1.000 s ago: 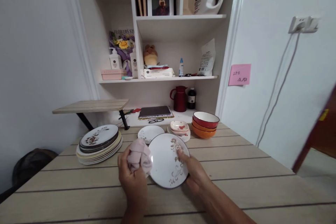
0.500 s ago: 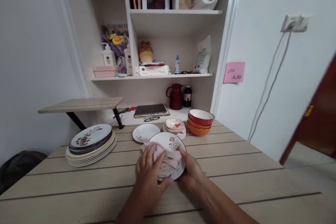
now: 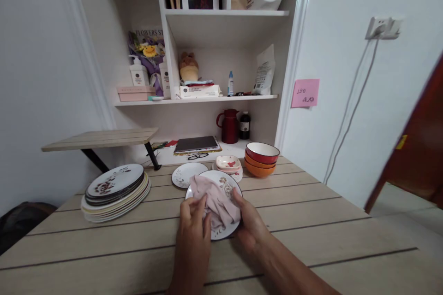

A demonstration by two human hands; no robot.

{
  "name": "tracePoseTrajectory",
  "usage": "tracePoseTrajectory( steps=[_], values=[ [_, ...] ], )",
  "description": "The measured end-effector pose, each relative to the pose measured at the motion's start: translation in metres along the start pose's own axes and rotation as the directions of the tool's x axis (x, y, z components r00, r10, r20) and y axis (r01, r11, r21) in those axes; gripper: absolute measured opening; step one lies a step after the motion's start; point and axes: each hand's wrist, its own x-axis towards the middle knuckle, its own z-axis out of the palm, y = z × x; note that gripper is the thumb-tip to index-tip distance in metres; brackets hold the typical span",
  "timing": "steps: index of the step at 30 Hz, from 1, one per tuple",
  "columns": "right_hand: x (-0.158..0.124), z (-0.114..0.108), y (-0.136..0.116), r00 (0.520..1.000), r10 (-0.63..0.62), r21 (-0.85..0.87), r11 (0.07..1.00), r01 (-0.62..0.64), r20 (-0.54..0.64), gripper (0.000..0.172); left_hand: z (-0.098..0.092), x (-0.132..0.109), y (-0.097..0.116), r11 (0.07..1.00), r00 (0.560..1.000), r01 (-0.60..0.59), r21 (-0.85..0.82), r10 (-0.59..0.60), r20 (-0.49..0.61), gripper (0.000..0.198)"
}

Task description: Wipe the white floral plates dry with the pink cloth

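Observation:
A white plate (image 3: 226,185) with a dark rim and a floral print is held tilted above the table. My right hand (image 3: 252,221) grips its right edge, thumb on top and fingers underneath. Over the plate's face lies a crumpled pale pink cloth (image 3: 216,203). My left hand (image 3: 195,221) is at the plate's lower left, its bent fingers closed on the cloth's edge. Just behind is another floral plate (image 3: 188,175), flat on the table. Beside that stand small patterned dishes (image 3: 228,162) in a stack.
On the wooden table (image 3: 311,216), a tall stack of plates (image 3: 116,193) stands left, near a small raised wooden stand (image 3: 100,139). Stacked red and orange bowls (image 3: 261,160) are at the back right. Glasses (image 3: 198,156), a laptop (image 3: 195,144) and a red jug (image 3: 230,126) sit behind.
My left hand has slid from the middle of the cloth to the plate's left edge. More of the cloth is uncovered and spread across the plate. My right hand keeps its hold.

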Motion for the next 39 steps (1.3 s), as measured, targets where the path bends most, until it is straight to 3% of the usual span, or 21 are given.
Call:
tracePoseTrajectory(
  steps=[5,8,10,13,16,18,21,25,28,30,32,36,39],
  values=[
    [-0.004,0.004,0.01,0.993,-0.013,0.017,1.0,0.011,0.115,0.047,0.005,-0.004,0.001,0.996,0.999,0.025,-0.085,-0.022,0.038,0.039],
    [-0.01,0.009,0.016,0.987,0.025,0.012,1.0,-0.028,0.157,0.049,0.004,-0.003,-0.002,1.0,1.0,0.005,0.016,-0.005,0.024,0.049],
    [-0.011,0.01,0.018,0.986,0.047,0.005,0.999,-0.048,0.161,0.051,0.005,-0.002,-0.004,0.993,0.995,-0.053,0.102,0.044,0.088,0.052],
    [-0.007,0.006,0.015,0.99,0.022,0.027,0.999,-0.026,0.143,0.048,0.006,-0.001,-0.004,0.975,0.95,-0.172,0.138,0.127,0.287,0.056],
    [-0.001,0.002,0.005,0.995,0.018,0.077,0.997,-0.026,0.099,0.048,0.003,-0.003,-0.002,0.958,0.87,-0.285,0.012,0.254,0.423,0.075],
    [0.001,0.001,-0.003,0.997,0.041,0.106,0.993,-0.048,0.068,0.05,0.001,-0.006,-0.002,0.95,0.835,-0.298,-0.088,0.305,0.458,0.08],
    [0.001,0.0,-0.012,0.998,0.039,0.121,0.992,-0.044,0.039,0.049,-0.001,-0.011,-0.005,0.957,0.839,-0.251,-0.149,0.291,0.46,0.072],
    [0.0,-0.001,-0.012,0.995,0.081,0.049,0.995,-0.084,0.053,0.049,-0.001,-0.007,-0.005,0.943,0.802,-0.332,-0.036,0.302,0.516,0.072],
    [0.0,-0.003,-0.006,0.994,0.107,-0.048,0.993,-0.106,0.027,0.047,-0.004,0.001,0.001,0.902,0.775,-0.422,0.092,0.306,0.553,0.057],
    [-0.001,-0.002,0.001,0.992,0.122,-0.105,0.987,-0.118,0.034,0.046,-0.008,0.004,0.006,0.882,0.795,-0.443,0.161,0.304,0.525,0.041],
    [-0.001,-0.001,0.01,0.989,0.131,-0.136,0.983,-0.121,0.068,0.045,-0.012,0.005,0.009,0.877,0.85,-0.415,0.242,0.28,0.445,0.034],
    [-0.001,0.002,0.023,0.979,0.15,-0.124,0.983,-0.133,0.138,0.044,-0.02,0.007,0.004,0.877,0.966,-0.228,0.423,0.151,0.208,0.039],
    [0.0,0.003,0.021,0.979,0.129,-0.064,0.991,-0.12,0.158,0.044,-0.025,0.008,-0.002,0.857,0.994,-0.091,0.507,0.046,0.101,0.03]
  ],
)
